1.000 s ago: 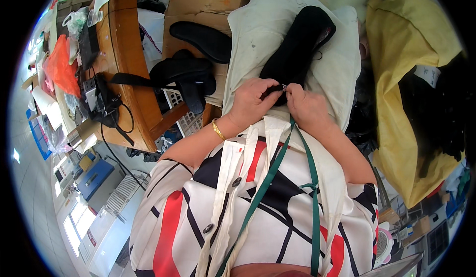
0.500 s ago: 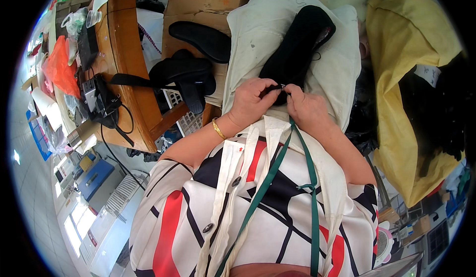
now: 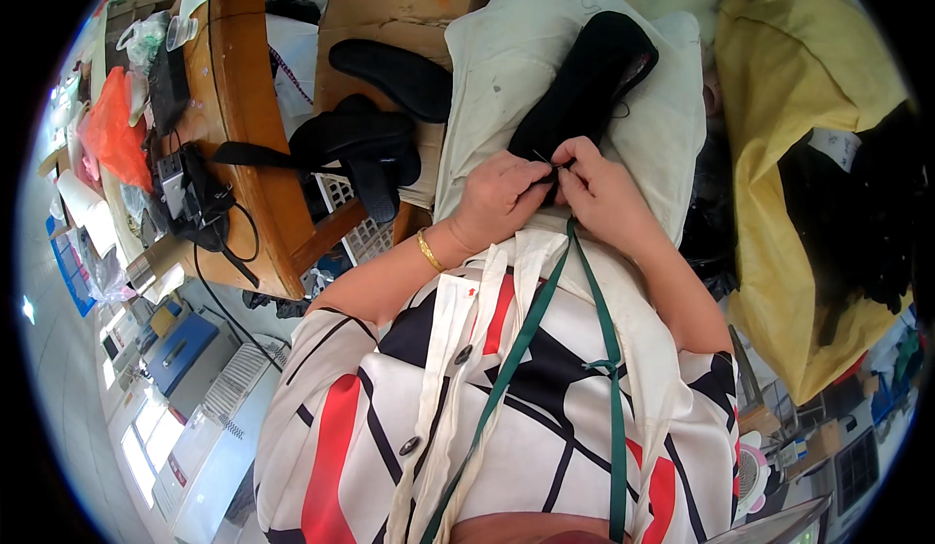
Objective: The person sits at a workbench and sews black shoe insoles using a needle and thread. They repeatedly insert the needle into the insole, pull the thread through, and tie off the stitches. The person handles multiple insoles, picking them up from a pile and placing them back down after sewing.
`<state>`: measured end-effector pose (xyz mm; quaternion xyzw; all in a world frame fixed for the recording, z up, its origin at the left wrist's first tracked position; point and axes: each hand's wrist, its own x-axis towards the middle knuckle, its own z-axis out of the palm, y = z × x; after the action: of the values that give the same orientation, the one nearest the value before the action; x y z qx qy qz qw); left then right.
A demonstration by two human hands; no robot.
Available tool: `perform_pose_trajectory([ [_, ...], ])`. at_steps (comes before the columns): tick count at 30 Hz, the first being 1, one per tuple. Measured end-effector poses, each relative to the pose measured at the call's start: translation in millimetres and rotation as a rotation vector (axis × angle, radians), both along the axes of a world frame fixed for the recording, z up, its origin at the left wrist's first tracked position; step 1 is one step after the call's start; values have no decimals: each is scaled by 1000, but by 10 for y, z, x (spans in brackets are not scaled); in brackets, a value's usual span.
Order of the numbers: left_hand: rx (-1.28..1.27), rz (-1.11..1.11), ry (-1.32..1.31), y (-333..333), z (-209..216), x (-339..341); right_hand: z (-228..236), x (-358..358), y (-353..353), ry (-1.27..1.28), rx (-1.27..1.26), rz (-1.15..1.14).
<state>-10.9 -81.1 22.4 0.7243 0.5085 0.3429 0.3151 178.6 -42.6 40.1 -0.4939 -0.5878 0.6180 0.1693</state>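
The black shoe upper [image 3: 582,86] lies on the white cushion [image 3: 506,67], its near end pinched between the left hand [image 3: 499,199] and right hand [image 3: 599,188]. Both hands are clenched on it. Stitching is best done with the fabric kept taut and the pinch kept close to the seam.

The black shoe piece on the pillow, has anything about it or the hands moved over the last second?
Almost nothing visibly changed. Both hands, left hand and right hand, remain pinched together at the near end of the black shoe piece, with at most a slight finger shift. The piece lies where it was on the white cushion, and the black soles on the cardboard are unmoved.
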Motion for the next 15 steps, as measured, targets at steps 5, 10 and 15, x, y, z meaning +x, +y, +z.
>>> perform_pose_trajectory([
  [5,60,-68,68,28,39,-47,64,87,194,-137,325,115],
  [10,102,-152,38,83,39,-88,-17,-70,140,-184,379,117],
  [15,80,-209,16,136,-2,-120,41,-293,154,-89,589,-65],
])
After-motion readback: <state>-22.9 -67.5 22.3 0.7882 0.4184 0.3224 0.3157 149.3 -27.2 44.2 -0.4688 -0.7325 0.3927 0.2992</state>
